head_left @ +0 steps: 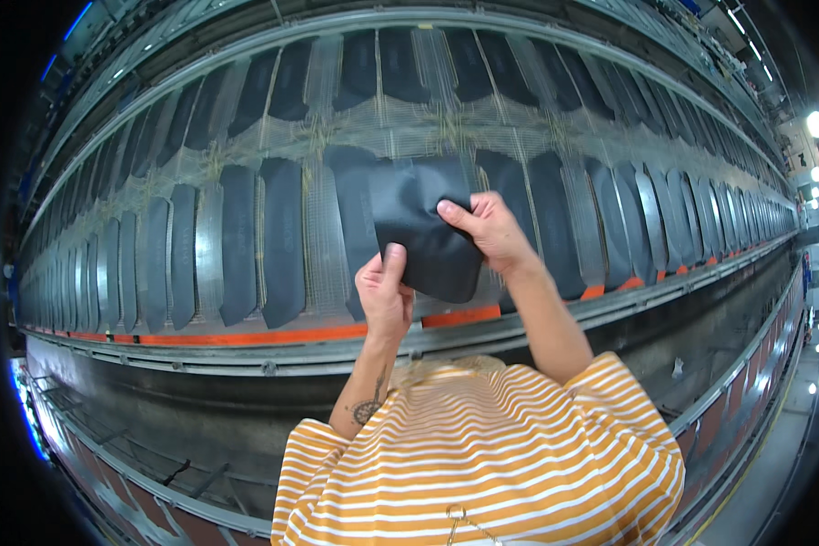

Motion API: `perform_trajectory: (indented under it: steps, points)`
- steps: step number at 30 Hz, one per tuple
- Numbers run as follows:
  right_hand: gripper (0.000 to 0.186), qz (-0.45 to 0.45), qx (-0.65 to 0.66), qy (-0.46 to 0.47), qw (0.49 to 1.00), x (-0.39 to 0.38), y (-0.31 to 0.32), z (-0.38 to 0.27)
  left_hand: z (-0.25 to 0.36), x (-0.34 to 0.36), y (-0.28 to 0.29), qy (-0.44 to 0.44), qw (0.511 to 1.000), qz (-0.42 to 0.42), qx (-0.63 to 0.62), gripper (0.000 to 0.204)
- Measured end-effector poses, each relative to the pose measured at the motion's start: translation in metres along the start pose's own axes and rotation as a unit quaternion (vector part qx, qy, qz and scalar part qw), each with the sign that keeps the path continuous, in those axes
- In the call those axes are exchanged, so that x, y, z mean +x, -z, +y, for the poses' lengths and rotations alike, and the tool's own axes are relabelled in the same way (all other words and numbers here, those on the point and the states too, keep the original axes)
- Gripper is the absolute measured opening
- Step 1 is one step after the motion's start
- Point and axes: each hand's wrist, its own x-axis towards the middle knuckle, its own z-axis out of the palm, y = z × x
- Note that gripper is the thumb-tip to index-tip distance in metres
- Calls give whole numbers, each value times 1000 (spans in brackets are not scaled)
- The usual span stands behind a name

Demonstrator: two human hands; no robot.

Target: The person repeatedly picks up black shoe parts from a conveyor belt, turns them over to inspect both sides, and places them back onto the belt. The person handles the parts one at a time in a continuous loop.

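Both hands hold a flexible black sheet piece (pixel 428 255) over the mesh conveyor bed (pixel 323 241), just above other dark flat pieces. My left hand (pixel 385 287) is closed on its lower left edge, thumb on top, fingers partly hidden. My right hand (pixel 482 227) grips it at the upper right, thumb pressed on the surface, where it creases. Directly left of and partly behind the held piece lies another dark piece (pixel 350 200) on the bed.
Rows of similar dark pieces (pixel 282 241) run along the bed to both sides and in a farther row (pixel 400 64). An orange strip (pixel 273 337) and a metal rail (pixel 246 366) edge the near side. A railing (pixel 746 355) stands at the lower right.
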Motion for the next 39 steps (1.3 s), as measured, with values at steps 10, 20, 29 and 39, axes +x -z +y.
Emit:
perform_trajectory:
  steps: [10, 20, 29, 39]
  points:
    - [25, -192, -370, -192, 889, -102, 31, 7, -20, 54, 107, 91, 902, -228, -356, 81]
    - [25, -108, -410, -295, 856, -60, 192, 30, -93, 19, 222, 94, 950, 203, -220, 37]
    - [18, 70, -266, -86, 958, 164, 252, 59, -168, -67, 187, 125, 931, 317, -130, 20]
    - [36, 59, -444, 146, 882, 370, 170, 90, -256, -41, 116, 163, 907, 365, -136, 13]
